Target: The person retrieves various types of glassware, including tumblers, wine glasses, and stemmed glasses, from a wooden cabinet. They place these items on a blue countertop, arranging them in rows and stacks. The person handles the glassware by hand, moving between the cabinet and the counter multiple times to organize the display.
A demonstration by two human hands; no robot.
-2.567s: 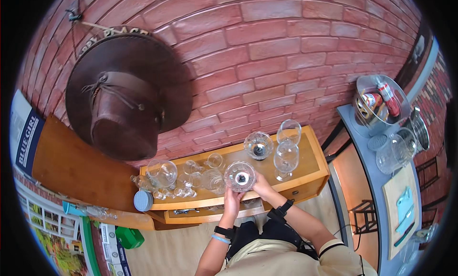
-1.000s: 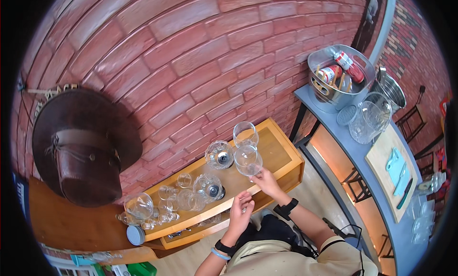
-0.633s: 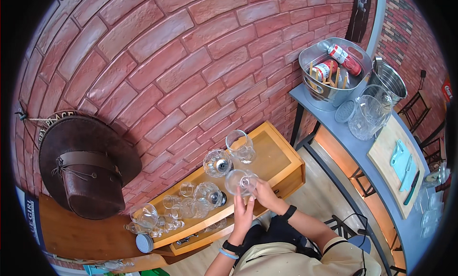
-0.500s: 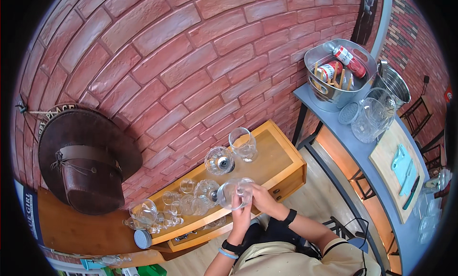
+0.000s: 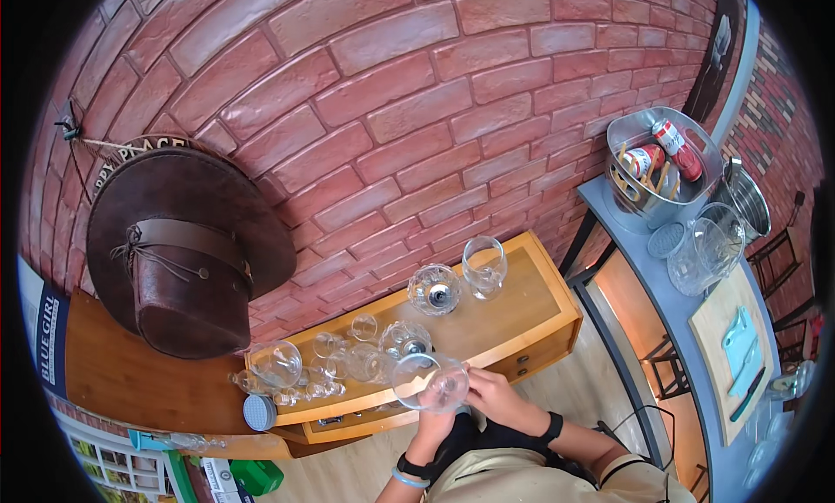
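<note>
A dark blue sign [image 5: 52, 351] hangs far left; red cans [image 5: 663, 150], apparently, fill the bucket [image 5: 709, 168].

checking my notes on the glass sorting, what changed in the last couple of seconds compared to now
The right hand took one stemmed glass from the right-hand group, leaving two, and brought it down toward the body. Now both hands hold it, the left hand under it. The clustered glasses on the wooden cabinet, the hat and the metal tub stayed as they were.
</note>
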